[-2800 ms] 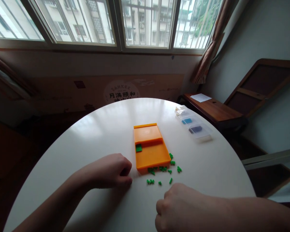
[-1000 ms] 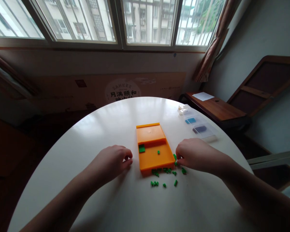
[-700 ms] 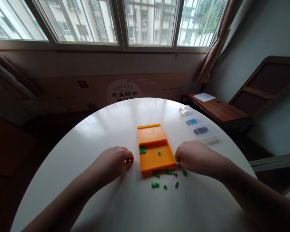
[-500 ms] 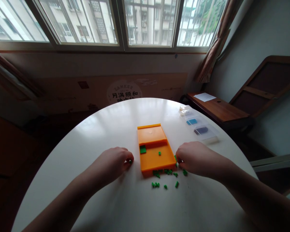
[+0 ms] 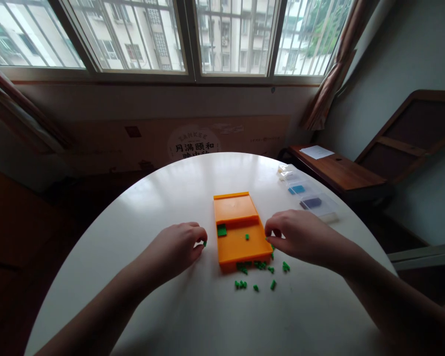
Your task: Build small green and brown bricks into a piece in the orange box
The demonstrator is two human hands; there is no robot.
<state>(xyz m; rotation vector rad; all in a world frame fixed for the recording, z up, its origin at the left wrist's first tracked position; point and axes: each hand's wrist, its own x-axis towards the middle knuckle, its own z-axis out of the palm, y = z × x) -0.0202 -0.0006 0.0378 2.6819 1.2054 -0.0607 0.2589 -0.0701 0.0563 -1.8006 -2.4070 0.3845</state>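
Note:
A small green building brick [image 5: 205,243] is pinched between thumb and finger of my left hand [image 5: 180,244], to the left of the orange tray [image 5: 228,254]. At the tray's right edge is my right hand [image 5: 291,235], its thumb and index finger curled close together; whatever is between them cannot be made out. Inside the tray lie a block of joined green bricks [image 5: 221,230] near the left wall and a single green brick [image 5: 246,237] near the middle. Several loose green bricks [image 5: 259,265] are scattered along the tray's front and right sides.
A clear compartment box [image 5: 324,215] holding blue and dark pieces stands on the right of the round white table [image 5: 163,316]. Beyond the table's right edge is a wooden desk-chair [image 5: 341,170] with paper on it. Windows [image 5: 230,39] are behind.
My right hand has lifted slightly up and away from the bricks at the tray's right side, uncovering some. The left hand still pinches its brick, turned a little. The view has shifted slightly.

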